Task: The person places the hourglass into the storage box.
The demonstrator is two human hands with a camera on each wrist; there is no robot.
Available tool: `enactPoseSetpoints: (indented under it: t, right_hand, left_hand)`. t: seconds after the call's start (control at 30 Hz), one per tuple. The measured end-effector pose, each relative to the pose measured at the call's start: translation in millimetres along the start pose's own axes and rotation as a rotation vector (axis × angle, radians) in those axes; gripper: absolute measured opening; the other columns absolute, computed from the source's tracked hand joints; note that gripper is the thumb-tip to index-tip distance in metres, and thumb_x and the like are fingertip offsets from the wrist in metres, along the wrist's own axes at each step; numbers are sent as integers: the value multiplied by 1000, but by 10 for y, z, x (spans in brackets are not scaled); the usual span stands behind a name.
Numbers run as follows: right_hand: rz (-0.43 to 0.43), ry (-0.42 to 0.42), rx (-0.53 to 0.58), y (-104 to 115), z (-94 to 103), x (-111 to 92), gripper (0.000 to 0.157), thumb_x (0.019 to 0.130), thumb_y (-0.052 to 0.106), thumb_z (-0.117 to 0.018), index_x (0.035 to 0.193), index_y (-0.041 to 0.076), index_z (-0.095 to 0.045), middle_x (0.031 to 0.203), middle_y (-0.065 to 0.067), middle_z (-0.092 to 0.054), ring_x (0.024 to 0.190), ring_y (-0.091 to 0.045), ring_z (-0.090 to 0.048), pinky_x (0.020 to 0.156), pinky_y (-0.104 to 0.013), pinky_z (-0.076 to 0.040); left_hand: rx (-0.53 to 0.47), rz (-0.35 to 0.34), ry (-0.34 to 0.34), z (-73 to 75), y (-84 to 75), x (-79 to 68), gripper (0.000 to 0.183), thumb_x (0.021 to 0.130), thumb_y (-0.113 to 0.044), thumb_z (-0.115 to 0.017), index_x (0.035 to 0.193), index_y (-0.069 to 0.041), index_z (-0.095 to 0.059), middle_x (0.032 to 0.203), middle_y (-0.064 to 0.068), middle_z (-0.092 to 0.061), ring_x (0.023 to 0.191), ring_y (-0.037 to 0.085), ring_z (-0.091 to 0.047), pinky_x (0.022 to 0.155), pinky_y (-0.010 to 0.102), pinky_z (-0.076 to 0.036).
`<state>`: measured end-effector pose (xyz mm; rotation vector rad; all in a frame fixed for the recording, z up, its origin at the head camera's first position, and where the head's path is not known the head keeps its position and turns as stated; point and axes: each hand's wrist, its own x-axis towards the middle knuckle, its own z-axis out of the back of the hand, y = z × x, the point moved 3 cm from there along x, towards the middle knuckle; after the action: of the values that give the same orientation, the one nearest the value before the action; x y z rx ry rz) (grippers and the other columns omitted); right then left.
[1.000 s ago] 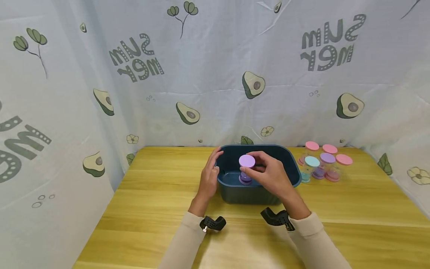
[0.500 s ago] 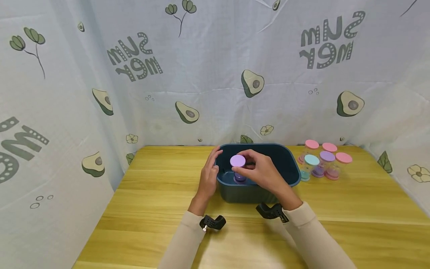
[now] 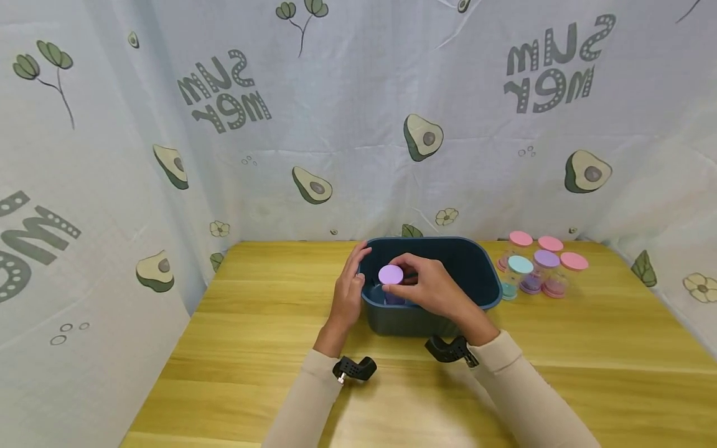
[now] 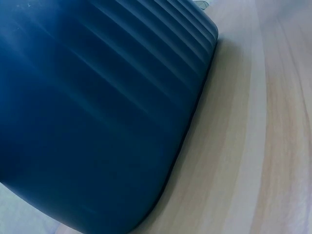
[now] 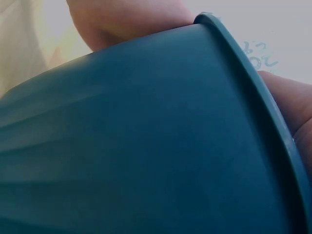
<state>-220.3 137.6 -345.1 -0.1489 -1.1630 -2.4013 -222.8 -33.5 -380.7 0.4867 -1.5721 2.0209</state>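
A dark blue plastic bin (image 3: 414,322) stands on the wooden table. Inside its left half is a small clear jar with a purple lid (image 3: 391,274), which my right hand (image 3: 435,287) pinches between thumb and fingers. The jar looks upright; its lower part is partly hidden by the front rim. My left hand (image 3: 347,294) rests against the bin's left side, fingers extended along it. In the left wrist view the ribbed bin wall (image 4: 112,97) fills most of the picture. The right wrist view shows the bin wall (image 5: 146,136) with parts of both hands at its edges.
Right of the bin stands a cluster of small clear jars: one with a turquoise lid (image 3: 520,265), one with a purple lid (image 3: 546,259) and several with pink lids (image 3: 574,261). A printed white curtain (image 3: 358,124) hangs behind the table (image 3: 269,298).
My right hand has moved left and lower with the purple-lidded jar, deeper into the bin's left part. The left hand has stayed at the bin's side.
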Motion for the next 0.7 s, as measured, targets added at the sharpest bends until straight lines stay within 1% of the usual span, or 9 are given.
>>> enactPoseSetpoints:
  t: [0.23,0.43,0.7]
  right_hand:
    - [0,47,-40,-22,23,15,40,79,28,-78,110,6,-65,98,-3,-68,86,-15,-67,77,-33,-57]
    - [-16,99,-61,-31,26,33,40,79,28,-79,109,7,-65,96,-2,-67,85,-14,-66,76,-33,-56]
    - [-64,132,-105,-48,8,63,38,78,25,-79,107,4,-66,94,-3,-68,82,-15,-63,72,-32,-55]
  left_hand:
    - [9,11,11,-3,-8,33,51,90,2,-28,138,8,-43,151,20,-34,141,35,-29,111,55,-28]
    - [8,11,8,-11,-13,54,50,89,2,-28,137,9,-43,150,25,-34,140,37,-29,110,57,-27]
    - [8,17,11,-8,5,56,51,89,3,-28,137,9,-43,150,25,-34,140,37,-29,110,57,-26]
